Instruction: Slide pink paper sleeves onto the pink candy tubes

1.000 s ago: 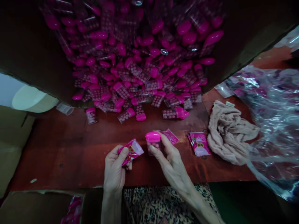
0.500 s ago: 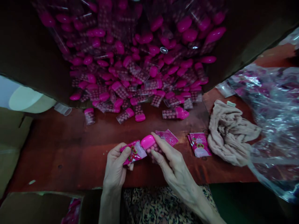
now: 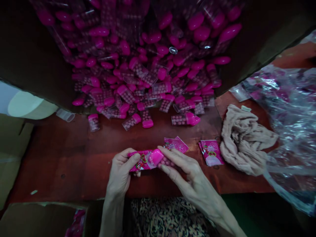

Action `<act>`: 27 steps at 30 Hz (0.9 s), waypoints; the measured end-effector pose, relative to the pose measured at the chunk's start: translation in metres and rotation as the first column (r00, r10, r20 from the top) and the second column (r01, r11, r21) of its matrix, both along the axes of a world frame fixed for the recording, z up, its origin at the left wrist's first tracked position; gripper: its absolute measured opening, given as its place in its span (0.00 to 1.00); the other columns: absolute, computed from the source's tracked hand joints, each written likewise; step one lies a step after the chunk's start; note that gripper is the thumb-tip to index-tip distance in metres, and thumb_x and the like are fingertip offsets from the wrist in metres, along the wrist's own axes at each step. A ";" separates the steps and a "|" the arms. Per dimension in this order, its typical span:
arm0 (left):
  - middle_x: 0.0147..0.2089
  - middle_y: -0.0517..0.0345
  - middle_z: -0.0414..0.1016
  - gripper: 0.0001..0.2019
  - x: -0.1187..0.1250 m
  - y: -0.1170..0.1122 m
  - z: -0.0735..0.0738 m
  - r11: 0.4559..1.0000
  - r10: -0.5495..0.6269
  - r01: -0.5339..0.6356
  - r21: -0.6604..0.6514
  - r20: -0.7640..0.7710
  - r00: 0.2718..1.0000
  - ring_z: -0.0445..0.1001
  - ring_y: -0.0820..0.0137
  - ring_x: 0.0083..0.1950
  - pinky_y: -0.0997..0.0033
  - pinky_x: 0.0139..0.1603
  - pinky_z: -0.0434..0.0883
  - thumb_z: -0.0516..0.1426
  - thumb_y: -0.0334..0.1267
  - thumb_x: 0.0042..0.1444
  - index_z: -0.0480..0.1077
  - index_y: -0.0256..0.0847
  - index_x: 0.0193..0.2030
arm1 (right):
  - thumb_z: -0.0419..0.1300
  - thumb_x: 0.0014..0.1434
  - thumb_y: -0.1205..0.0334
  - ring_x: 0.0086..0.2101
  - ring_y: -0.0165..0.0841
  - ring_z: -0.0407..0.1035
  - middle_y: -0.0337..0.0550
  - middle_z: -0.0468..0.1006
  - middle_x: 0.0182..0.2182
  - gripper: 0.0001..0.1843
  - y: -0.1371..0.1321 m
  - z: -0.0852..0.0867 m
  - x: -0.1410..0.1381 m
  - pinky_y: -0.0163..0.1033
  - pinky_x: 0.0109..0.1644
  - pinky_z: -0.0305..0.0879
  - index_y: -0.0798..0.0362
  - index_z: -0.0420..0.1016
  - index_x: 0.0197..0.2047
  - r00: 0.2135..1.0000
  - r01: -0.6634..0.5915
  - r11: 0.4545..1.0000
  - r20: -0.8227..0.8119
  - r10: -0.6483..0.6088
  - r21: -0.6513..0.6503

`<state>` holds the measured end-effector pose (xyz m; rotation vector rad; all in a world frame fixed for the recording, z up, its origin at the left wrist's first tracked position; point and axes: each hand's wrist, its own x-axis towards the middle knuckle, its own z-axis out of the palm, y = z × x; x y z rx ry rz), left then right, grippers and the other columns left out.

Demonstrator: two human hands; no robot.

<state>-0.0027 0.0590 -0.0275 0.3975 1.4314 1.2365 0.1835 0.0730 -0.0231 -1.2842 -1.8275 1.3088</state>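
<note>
Tabletop [image 3: 79,158], container [image 3: 156,157] of pink balls [image 3: 167,161]

Left hand [image 3: 119,174], left of the grip: bare, with slender fingers and a rounded thumb tip. Right hand [image 3: 189,172], right of the grip: bare, long-fingered, rounded thumbnail visible. Both forearms uncovered as far as they show, narrow at the wrists. Garment [image 3: 160,217], below the grip and between the forearms: dark ground, dense pale beige scrolling print, curling and leaf-like in shape. Type of garment cannot be determined.
</note>
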 end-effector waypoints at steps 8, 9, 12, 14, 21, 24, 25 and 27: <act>0.21 0.57 0.76 0.11 0.007 0.010 0.008 0.999 -0.018 0.023 -0.030 0.140 0.990 0.71 0.75 0.22 0.78 0.24 0.69 0.68 0.40 0.35 0.76 0.35 0.24 | 0.55 0.60 0.57 0.53 0.41 0.64 0.39 0.72 0.53 0.20 0.004 -0.001 0.006 0.58 0.56 0.61 0.37 0.66 0.56 1.000 -0.006 1.000 0.006 0.006 -0.020; 0.21 0.58 0.76 0.11 0.008 0.012 0.009 1.000 -0.019 0.022 -0.020 0.151 0.988 0.71 0.76 0.23 0.78 0.26 0.69 0.68 0.40 0.35 0.77 0.35 0.24 | 0.55 0.61 0.57 0.53 0.41 0.64 0.39 0.73 0.53 0.20 0.004 -0.001 0.006 0.57 0.56 0.61 0.38 0.66 0.56 1.000 -0.009 1.000 0.007 0.009 -0.013; 0.22 0.59 0.76 0.09 0.014 0.016 0.009 1.000 -0.011 0.008 0.027 0.133 0.991 0.70 0.77 0.24 0.80 0.28 0.68 0.68 0.39 0.36 0.77 0.35 0.23 | 0.54 0.60 0.56 0.52 0.41 0.66 0.42 0.74 0.51 0.20 0.005 0.003 0.008 0.55 0.55 0.63 0.42 0.68 0.56 1.000 -0.002 1.000 0.025 0.002 0.010; 0.22 0.59 0.75 0.08 0.018 0.018 0.008 0.998 -0.011 0.005 0.066 0.094 0.995 0.69 0.78 0.24 0.81 0.28 0.67 0.67 0.39 0.39 0.77 0.36 0.24 | 0.55 0.60 0.55 0.50 0.41 0.67 0.44 0.75 0.50 0.20 0.007 0.007 0.011 0.52 0.54 0.65 0.45 0.68 0.55 0.999 -0.005 1.000 0.040 0.005 0.005; 0.26 0.58 0.75 0.12 0.024 0.020 0.008 0.997 -0.014 0.006 0.079 0.109 0.994 0.69 0.78 0.26 0.80 0.28 0.67 0.64 0.40 0.45 0.76 0.35 0.35 | 0.54 0.60 0.54 0.48 0.40 0.69 0.46 0.75 0.50 0.20 0.011 0.008 0.016 0.49 0.51 0.67 0.48 0.69 0.55 1.000 0.015 0.999 0.020 -0.014 -0.041; 0.31 0.56 0.76 0.20 0.022 0.020 0.007 0.993 0.000 -0.027 0.114 0.230 0.973 0.71 0.75 0.28 0.77 0.29 0.70 0.66 0.44 0.40 0.75 0.35 0.39 | 0.55 0.60 0.56 0.47 0.38 0.69 0.44 0.75 0.49 0.19 0.010 0.003 0.013 0.47 0.51 0.67 0.47 0.68 0.54 0.999 0.049 0.997 -0.018 -0.050 -0.060; 0.31 0.56 0.76 0.21 0.023 0.019 0.007 0.992 -0.003 -0.032 0.124 0.270 0.963 0.71 0.75 0.28 0.77 0.29 0.70 0.68 0.44 0.37 0.75 0.35 0.38 | 0.56 0.59 0.56 0.46 0.37 0.70 0.44 0.75 0.48 0.18 0.010 0.001 0.012 0.46 0.50 0.67 0.47 0.69 0.53 0.997 0.060 0.996 -0.035 -0.063 -0.072; 0.29 0.57 0.77 0.20 0.028 0.018 0.005 0.990 0.019 -0.064 0.128 0.328 0.944 0.72 0.75 0.28 0.77 0.30 0.71 0.70 0.39 0.32 0.75 0.35 0.34 | 0.57 0.58 0.56 0.42 0.35 0.71 0.43 0.77 0.44 0.17 0.011 -0.001 0.010 0.43 0.46 0.69 0.48 0.70 0.51 0.994 0.083 0.991 -0.058 -0.089 -0.102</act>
